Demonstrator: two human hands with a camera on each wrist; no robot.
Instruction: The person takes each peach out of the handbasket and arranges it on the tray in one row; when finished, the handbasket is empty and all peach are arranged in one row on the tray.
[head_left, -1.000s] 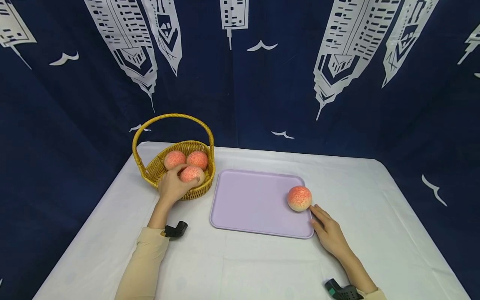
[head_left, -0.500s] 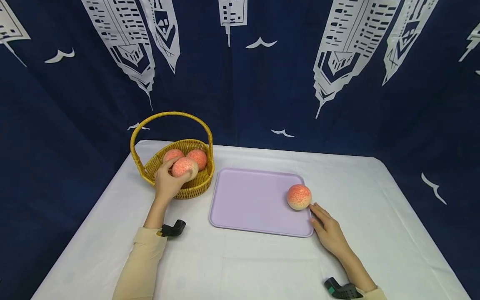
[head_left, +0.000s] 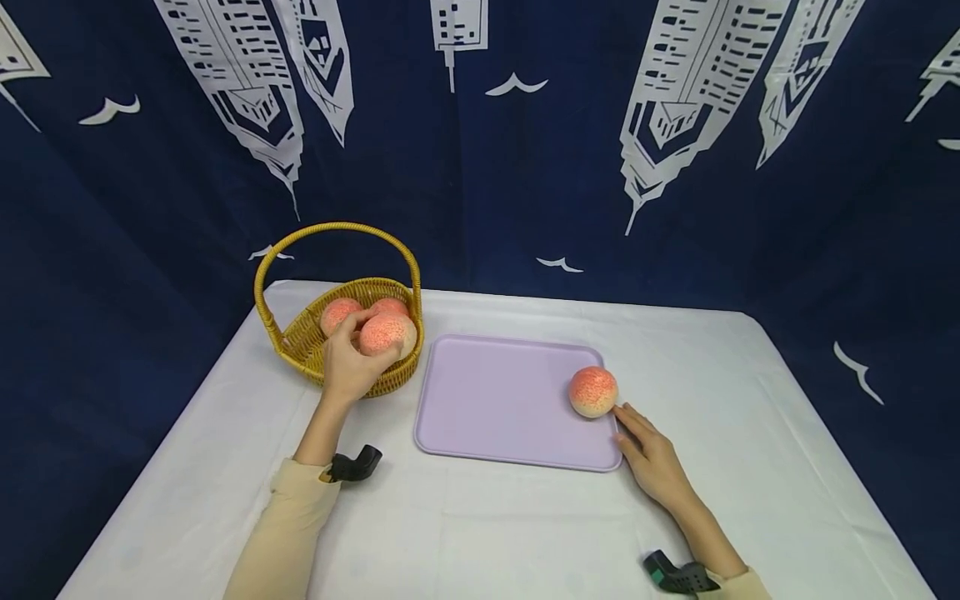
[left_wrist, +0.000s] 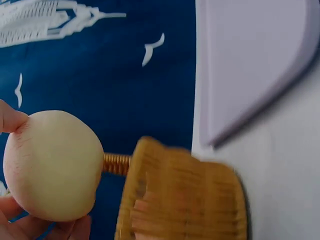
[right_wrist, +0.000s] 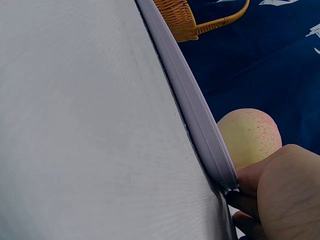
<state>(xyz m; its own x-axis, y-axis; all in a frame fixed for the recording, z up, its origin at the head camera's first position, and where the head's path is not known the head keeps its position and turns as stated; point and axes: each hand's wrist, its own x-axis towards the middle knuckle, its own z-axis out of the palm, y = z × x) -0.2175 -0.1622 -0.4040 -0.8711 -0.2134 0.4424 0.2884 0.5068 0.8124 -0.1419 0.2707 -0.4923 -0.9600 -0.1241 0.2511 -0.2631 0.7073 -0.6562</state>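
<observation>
My left hand (head_left: 355, 363) grips a pink and cream peach (head_left: 387, 335), holding it up over the front of a wicker basket (head_left: 300, 337) with a tall handle. Thumb and fingers lie around this peach (left_wrist: 55, 165) in the left wrist view. Two more peaches, one a pinker peach (head_left: 340, 315), sit behind it in the basket, partly hidden. On the right part of a lilac tray (head_left: 495, 400) rests a single peach (head_left: 593, 392). Beside it, my right hand (head_left: 657, 467) touches the tray's right edge with fairly straight fingers. The right wrist view shows its thumb (right_wrist: 249, 177) at the rim.
A white cloth (head_left: 480, 533) covers the table under basket and tray. Behind hangs a dark blue curtain (head_left: 525, 183) with white building and bird prints. The basket's arched handle (head_left: 337, 225) rises behind the left hand.
The left hand has lifted the front peach off the others, first leftward and then to the right. The right hand keeps its place at the tray, apart from a slight camera shift.
</observation>
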